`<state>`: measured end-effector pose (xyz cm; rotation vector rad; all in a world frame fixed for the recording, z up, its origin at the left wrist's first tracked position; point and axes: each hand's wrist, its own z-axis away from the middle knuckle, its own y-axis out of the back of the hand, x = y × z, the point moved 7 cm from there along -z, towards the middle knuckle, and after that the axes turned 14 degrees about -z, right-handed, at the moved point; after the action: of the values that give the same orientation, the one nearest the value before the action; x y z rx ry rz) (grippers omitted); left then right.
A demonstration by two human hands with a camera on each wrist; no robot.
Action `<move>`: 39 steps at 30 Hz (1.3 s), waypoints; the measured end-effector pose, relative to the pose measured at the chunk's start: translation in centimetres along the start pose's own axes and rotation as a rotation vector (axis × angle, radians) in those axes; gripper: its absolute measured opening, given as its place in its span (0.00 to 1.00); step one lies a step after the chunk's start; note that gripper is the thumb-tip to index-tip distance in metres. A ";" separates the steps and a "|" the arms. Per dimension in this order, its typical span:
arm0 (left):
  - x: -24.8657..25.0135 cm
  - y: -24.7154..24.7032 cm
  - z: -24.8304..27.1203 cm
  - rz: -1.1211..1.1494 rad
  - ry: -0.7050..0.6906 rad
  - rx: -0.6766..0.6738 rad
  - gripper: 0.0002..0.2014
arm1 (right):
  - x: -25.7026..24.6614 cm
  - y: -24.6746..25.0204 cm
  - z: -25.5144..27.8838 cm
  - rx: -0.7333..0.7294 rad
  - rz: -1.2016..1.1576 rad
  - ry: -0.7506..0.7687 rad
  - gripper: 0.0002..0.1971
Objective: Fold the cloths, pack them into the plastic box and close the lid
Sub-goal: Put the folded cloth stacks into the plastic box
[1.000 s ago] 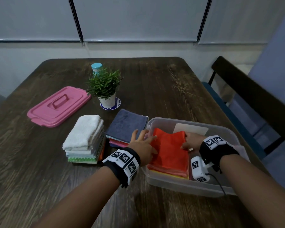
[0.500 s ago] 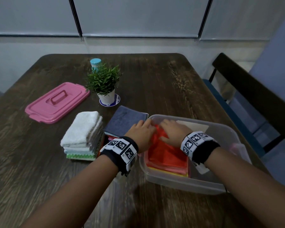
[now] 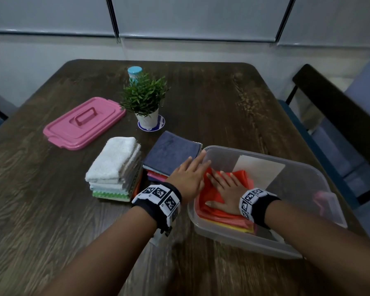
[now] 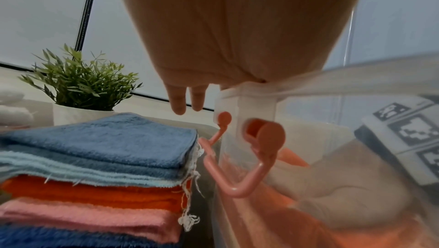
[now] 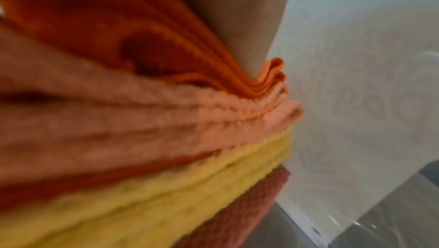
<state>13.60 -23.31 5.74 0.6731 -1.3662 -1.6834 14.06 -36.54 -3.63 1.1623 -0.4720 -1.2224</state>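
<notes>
Partly packed, the box (image 3: pixel 303 248) at lower right held an orange cloth (image 3: pixel 241 178), pressed flat by the right hand (image 3: pixel 226 189), fingers spread. Straight left hand (image 3: pixel 188 178) fingers rested on its rim. Two stacks (image 3: pixel 115 165) and the lid (image 3: pixel 83 122), upper left, were left out.

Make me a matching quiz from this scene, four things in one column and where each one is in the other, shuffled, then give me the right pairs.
Things:
1. pink lid
2. orange cloth
3. white towel stack
4. potted plant

Places:
A. inside the plastic box, under the right hand
B. on a round coaster
C. flat on the table, far left
D. on the table, left of the dark blue cloth pile

Pairs: 1-C, 2-A, 3-D, 4-B
</notes>
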 end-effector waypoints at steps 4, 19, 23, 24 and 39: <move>-0.1 -0.2 0.0 0.027 0.002 -0.017 0.29 | 0.4 -0.6 0.1 0.075 -0.022 0.033 0.49; -0.1 -0.9 -0.5 0.062 0.017 -0.011 0.26 | 0.5 -1.4 -0.3 0.089 0.007 0.004 0.44; -0.1 -1.1 -0.6 0.034 0.021 0.025 0.25 | 0.2 -1.0 -0.1 0.052 0.021 -0.034 0.46; -0.2 -1.1 -0.6 0.018 0.018 0.029 0.25 | 0.0 -0.7 0.0 0.045 0.026 -0.049 0.47; -15.8 -1.8 -0.7 0.329 0.652 0.081 0.27 | -6.9 16.2 -0.2 0.480 -0.403 0.013 0.11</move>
<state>21.62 -9.97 2.25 0.8901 -1.0037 -1.0206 19.55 -31.83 12.38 1.7345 -0.5568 -1.4909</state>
